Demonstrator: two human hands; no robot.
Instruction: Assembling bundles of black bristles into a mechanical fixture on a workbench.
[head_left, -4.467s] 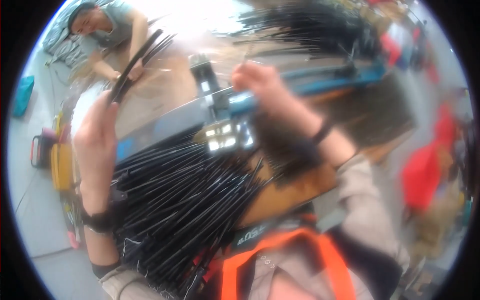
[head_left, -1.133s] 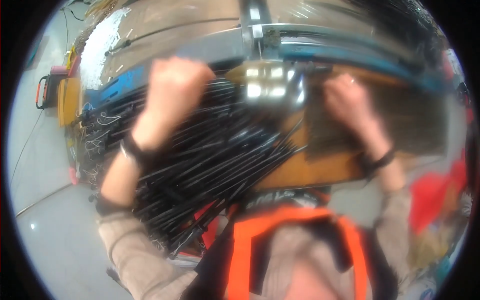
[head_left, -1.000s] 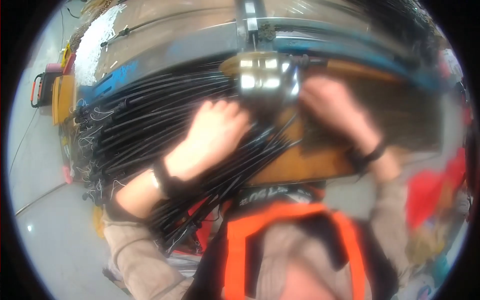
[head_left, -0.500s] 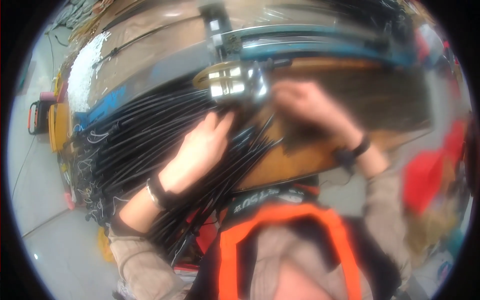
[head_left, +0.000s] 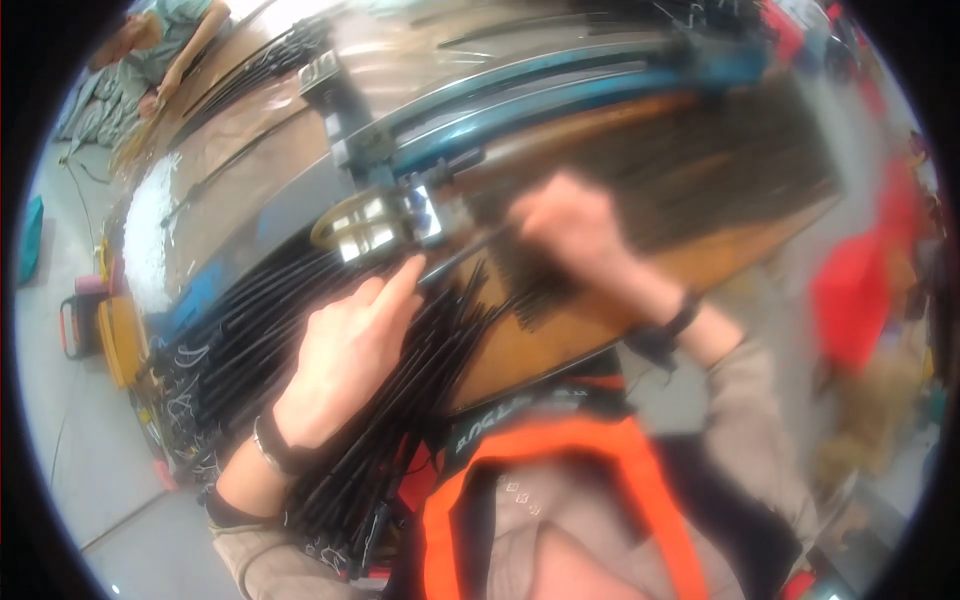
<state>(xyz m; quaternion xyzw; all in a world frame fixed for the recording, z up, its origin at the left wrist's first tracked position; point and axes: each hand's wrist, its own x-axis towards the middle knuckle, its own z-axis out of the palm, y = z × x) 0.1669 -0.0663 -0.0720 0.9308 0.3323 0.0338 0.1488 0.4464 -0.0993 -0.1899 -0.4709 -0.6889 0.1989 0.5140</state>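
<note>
Closest to me, an orange strap (head_left: 530, 435) arches across my chest, and my beige sleeves end partway down both forearms. My left forearm comes up from the lower left and slants inward, a black band (head_left: 283, 443) round the wrist. My left hand (head_left: 350, 345) lies back up over a spread of long black rods (head_left: 245, 345), its forefinger stretched forward and the other fingers bent under. The near end of a thin dark rod (head_left: 465, 252) meets that fingertip; whether I pinch it or only touch it I can't tell.

My right forearm reaches in from the lower right, bent at the elbow. My right hand (head_left: 570, 225) is curled into a blurred fist, knuckles up, thumb side toward the left, closed on the rod's other end. So the rod slants between my two hands, just this side of a shiny metal housing (head_left: 370, 235).

Under my right arm is an orange-brown board (head_left: 545, 350), with a blurred dark mass (head_left: 700, 180) on it. Beyond the housing runs a blue rail (head_left: 560, 118). White scraps (head_left: 150, 235) lie off to the left, and at the far upper left a co-worker (head_left: 185, 35) leans in.
</note>
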